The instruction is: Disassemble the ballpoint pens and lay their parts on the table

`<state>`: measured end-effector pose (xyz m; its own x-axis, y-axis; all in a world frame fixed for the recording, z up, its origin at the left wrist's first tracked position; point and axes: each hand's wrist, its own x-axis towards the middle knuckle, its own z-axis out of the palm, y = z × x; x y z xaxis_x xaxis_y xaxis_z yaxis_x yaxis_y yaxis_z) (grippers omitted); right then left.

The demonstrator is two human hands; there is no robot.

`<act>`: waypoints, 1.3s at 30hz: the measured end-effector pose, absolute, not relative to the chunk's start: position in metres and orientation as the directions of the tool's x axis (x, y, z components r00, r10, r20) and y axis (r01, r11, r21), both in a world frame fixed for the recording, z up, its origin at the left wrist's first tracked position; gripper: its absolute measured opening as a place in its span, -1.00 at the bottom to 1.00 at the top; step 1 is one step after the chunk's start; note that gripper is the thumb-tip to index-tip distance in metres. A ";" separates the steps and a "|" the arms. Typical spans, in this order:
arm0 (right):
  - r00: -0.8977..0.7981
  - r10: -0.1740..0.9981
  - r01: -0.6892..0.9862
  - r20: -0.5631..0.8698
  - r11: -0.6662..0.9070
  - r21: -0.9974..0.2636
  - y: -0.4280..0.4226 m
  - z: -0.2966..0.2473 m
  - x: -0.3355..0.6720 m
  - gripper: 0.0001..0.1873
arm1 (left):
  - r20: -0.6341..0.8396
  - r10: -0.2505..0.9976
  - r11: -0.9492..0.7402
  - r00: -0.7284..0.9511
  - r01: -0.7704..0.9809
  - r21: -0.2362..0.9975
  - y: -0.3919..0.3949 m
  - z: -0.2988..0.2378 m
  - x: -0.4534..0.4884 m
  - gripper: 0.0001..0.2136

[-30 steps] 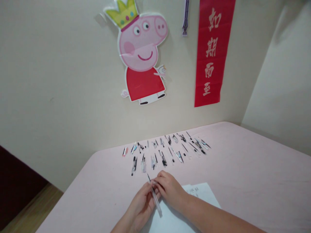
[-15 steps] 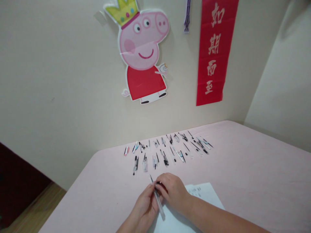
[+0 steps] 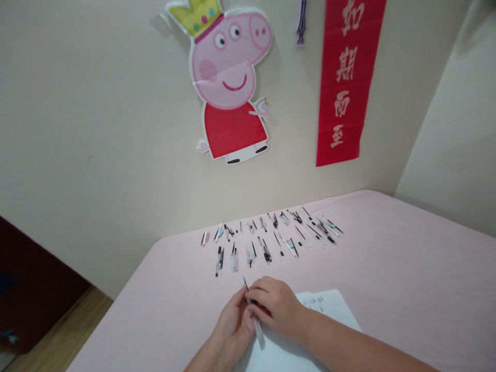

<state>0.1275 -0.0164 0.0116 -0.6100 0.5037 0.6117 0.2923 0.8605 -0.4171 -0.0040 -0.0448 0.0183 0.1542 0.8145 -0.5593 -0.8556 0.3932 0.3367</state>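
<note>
Both hands meet over the near part of a pink table [image 3: 406, 268]. My left hand [image 3: 232, 328] and my right hand [image 3: 277, 307] are closed together on one clear pen [image 3: 256, 325], whose dark tip points away toward the wall. The right hand's fingers pinch the pen near its front end. The left hand's fingers curl round the barrel from the left. A white sheet of paper [image 3: 329, 305] lies under my right forearm. Beyond the hands, several pens and pen parts [image 3: 271, 240] lie in two rows across the table.
The table stands against a cream wall with a cartoon pig cut-out [image 3: 228, 77] and a red banner [image 3: 349, 77] with gold characters. Wooden floor [image 3: 58, 336] and a dark piece of furniture [image 3: 34, 289] show at the lower left, past the table's left edge.
The view has drifted a little left and down. Both hands have kept hold of the pen and closed in on it, so less of the barrel shows between them.
</note>
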 end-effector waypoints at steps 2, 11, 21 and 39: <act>-0.579 0.499 0.251 0.645 0.861 -0.441 -0.017 0.014 0.129 -0.78 | -0.559 0.822 0.384 0.111 -0.832 0.399 -0.045 0.021 -0.003 -0.81; -0.446 0.505 0.172 0.739 0.859 -0.482 -0.013 0.006 0.134 -0.60 | -0.457 0.886 0.285 -0.072 -0.694 0.661 -0.022 0.020 -0.052 -0.87; -0.437 0.542 0.197 0.718 0.836 -0.511 -0.012 0.001 0.132 -0.59 | -0.016 0.792 0.198 -0.611 0.232 0.952 0.034 0.004 -0.133 -0.84; -0.449 0.536 0.185 0.715 0.838 -0.513 -0.009 -0.003 0.133 -0.58 | 0.337 0.837 0.216 -0.431 0.827 0.519 0.047 -0.020 -0.153 -0.57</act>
<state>0.1325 -0.0093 -0.0034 -0.4494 0.5361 0.7146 0.1850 0.8385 -0.5126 -0.1531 0.0466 -0.0195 -0.4309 0.8372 0.3368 0.8266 0.2165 0.5195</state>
